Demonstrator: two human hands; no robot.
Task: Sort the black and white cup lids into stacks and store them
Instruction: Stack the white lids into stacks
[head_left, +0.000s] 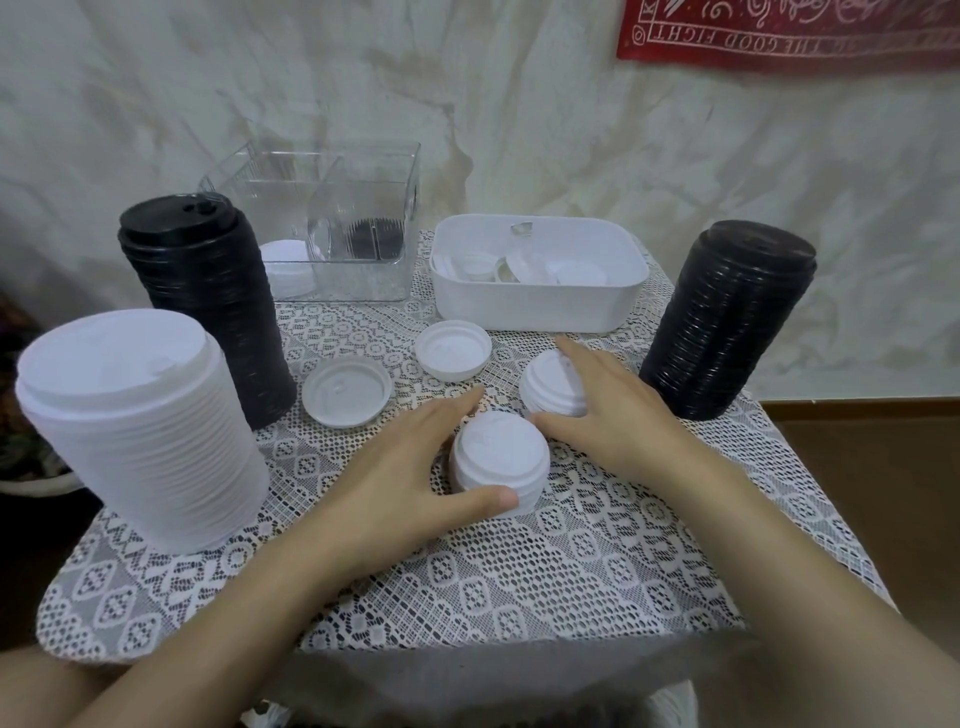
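Observation:
My left hand (400, 467) grips a short stack of white lids (500, 462) at the table's middle, thumb in front and fingers behind it. My right hand (608, 410) holds a second short white stack (548, 387) just behind, fingers lying over its top. Two single white lids lie upside down on the cloth, one (347, 391) to the left and one (453, 348) further back. A tall white lid stack (140, 431) stands at the left. Behind it rises a tall black stack (213, 306). Another tall black stack (727, 322) stands at the right.
A white bin (540, 306) at the back holds several loose white lids. A clear plastic box (332, 218) stands back left with white and black lids inside. A lace cloth (571, 561) covers the small table; its edges drop off close on all sides.

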